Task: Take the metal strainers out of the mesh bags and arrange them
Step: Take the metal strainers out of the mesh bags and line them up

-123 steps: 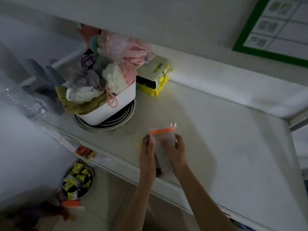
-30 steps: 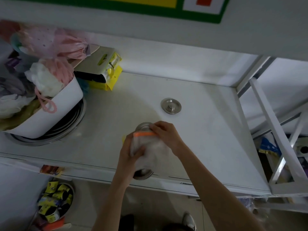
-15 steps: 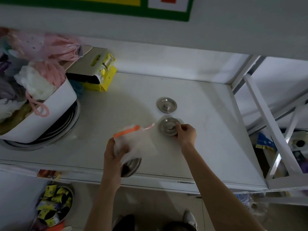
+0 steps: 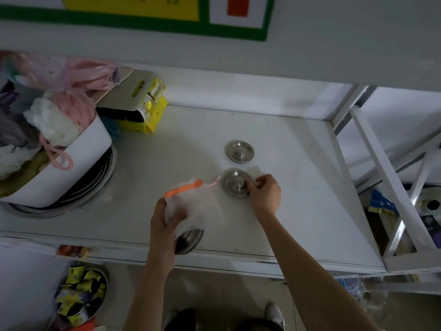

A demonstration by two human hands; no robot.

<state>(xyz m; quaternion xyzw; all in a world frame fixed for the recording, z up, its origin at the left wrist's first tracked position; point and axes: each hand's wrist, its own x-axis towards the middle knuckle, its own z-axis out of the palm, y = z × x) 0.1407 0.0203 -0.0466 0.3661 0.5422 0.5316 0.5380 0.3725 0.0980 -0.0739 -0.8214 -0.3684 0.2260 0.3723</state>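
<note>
Two round metal strainers lie on the white shelf (image 4: 298,187). The far strainer (image 4: 239,151) lies free. My right hand (image 4: 265,193) pinches the right rim of the near strainer (image 4: 235,183), which rests flat just below the far one. My left hand (image 4: 164,225) grips a white mesh bag (image 4: 191,206) with an orange top band above the shelf's front part. Another metal strainer (image 4: 189,238) shows at the bag's bottom, under my left hand.
At the left a white tub (image 4: 71,170) full of cloth and bath puffs sits on stacked metal rings. A yellow package (image 4: 143,111) lies at the back. A white shelf frame (image 4: 386,187) stands on the right. A bucket of small packets (image 4: 81,295) is on the floor.
A second ago both hands were on the bag. My right hand has since drawn a strainer out and set it on the shelf below the first one; my left hand moved the bag left.
</note>
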